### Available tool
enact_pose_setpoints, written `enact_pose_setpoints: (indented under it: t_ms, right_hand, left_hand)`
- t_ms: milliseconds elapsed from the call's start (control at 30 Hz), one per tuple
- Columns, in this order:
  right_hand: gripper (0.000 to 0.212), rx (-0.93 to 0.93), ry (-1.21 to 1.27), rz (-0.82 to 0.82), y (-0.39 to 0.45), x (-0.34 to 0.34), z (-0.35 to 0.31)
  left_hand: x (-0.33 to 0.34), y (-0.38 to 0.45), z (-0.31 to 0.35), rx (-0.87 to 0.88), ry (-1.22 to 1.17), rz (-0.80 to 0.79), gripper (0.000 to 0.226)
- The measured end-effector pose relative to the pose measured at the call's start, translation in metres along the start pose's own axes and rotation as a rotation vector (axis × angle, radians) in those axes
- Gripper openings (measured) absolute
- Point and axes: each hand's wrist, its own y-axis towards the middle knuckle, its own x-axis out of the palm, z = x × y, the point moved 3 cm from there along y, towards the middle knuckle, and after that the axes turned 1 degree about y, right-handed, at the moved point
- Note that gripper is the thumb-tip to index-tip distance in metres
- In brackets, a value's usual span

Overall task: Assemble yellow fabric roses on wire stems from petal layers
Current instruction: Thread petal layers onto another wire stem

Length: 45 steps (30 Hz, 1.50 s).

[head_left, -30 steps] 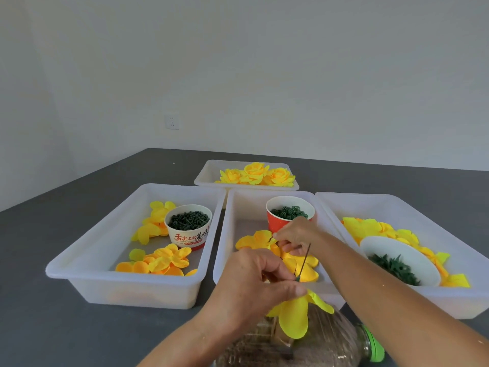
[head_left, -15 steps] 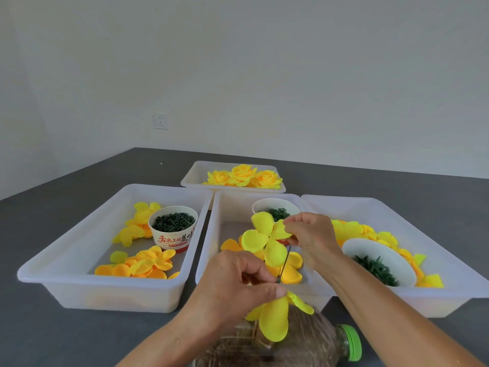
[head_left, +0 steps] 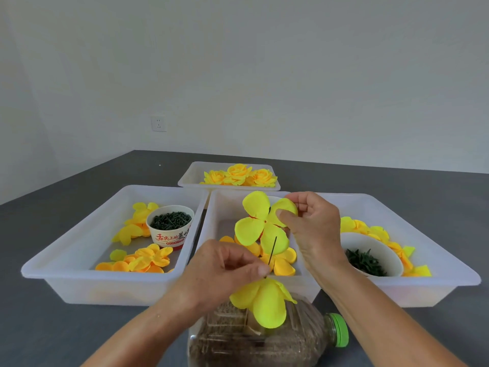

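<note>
Left hand (head_left: 225, 271) pinches the wire (head_left: 272, 250) between thumb and fingertip, near centre; wire stands almost upright, tip free. Below the pinch a petal layer already on the wire droops as a half-built rose (head_left: 262, 300) over the bottle (head_left: 264, 343), which lies on its side nearest the camera, green cap to the right.

Right hand (head_left: 309, 221) pinches one lobe of a loose four-lobed petal (head_left: 260, 223), held just above and behind the wire tip, not yet threaded.

Handling, by judgement: petal light, soft, floppy; hold close to the centre hole so it does not fold. Wire thin, stiff, springy; grip just under the tip to steady it.

Outward: middle bin (head_left: 214, 221) with more petals; left bin (head_left: 79, 234) with a cup (head_left: 169, 226) of dark green bits; right bin (head_left: 436, 247) with a white bowl (head_left: 370, 250); far bin (head_left: 190, 173) of finished roses.
</note>
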Motion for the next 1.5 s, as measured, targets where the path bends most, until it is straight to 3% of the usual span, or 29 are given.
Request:
enact_pose_setpoints:
  t_ms: [100,200,267,367,467,667,800,967,1067,1233,1367,1500]
  right_hand:
    - [0.031,-0.046,0.010,-0.006,-0.003,-0.001,-0.006]
    - [0.033,-0.071,0.011,-0.024,-0.005,-0.001,-0.008]
    - [0.033,-0.073,0.044,-0.046,-0.006,-0.001,-0.009]
    - [0.032,-0.080,0.105,-0.088,-0.008,-0.001,-0.009]
    - [0.030,-0.055,0.205,-0.133,-0.011,-0.001,-0.009]
    - [0.025,0.231,0.364,-0.335,-0.017,-0.005,0.001]
    - [0.015,0.255,0.361,-0.410,-0.022,-0.004,0.001]
    - [0.011,0.096,0.286,-0.430,-0.022,-0.008,-0.005]
    - [0.010,0.002,0.243,-0.389,-0.023,-0.011,-0.012]
    - [0.027,-0.128,0.193,-0.339,-0.029,-0.018,-0.018]
    - [0.013,-0.235,0.239,-0.355,-0.034,-0.020,-0.023]
    - [0.011,-0.357,0.173,-0.367,-0.037,-0.024,-0.024]
  left_hand:
    - [-0.009,0.003,0.002,0.007,-0.045,0.087,0.033]
    - [-0.024,0.012,0.001,0.056,0.062,0.421,0.022]
    - [-0.029,0.021,0.001,0.038,0.155,0.535,0.020]
    - [-0.022,0.037,0.000,-0.128,0.051,0.363,0.035]
    - [-0.012,0.042,0.002,-0.178,-0.171,0.249,0.014]
    - [-0.006,0.041,0.008,-0.148,-0.358,0.235,0.011]
    - [-0.003,0.041,0.012,-0.119,-0.339,0.191,0.024]
    - [-0.007,0.038,0.022,0.020,-0.271,0.217,0.030]
    - [-0.012,0.035,0.027,0.120,-0.230,0.254,0.020]
    - [-0.014,0.027,0.034,0.242,-0.184,0.288,0.008]
    - [-0.013,0.020,0.037,0.301,-0.159,0.289,0.016]
    - [-0.012,0.014,0.038,0.351,-0.054,0.276,0.015]
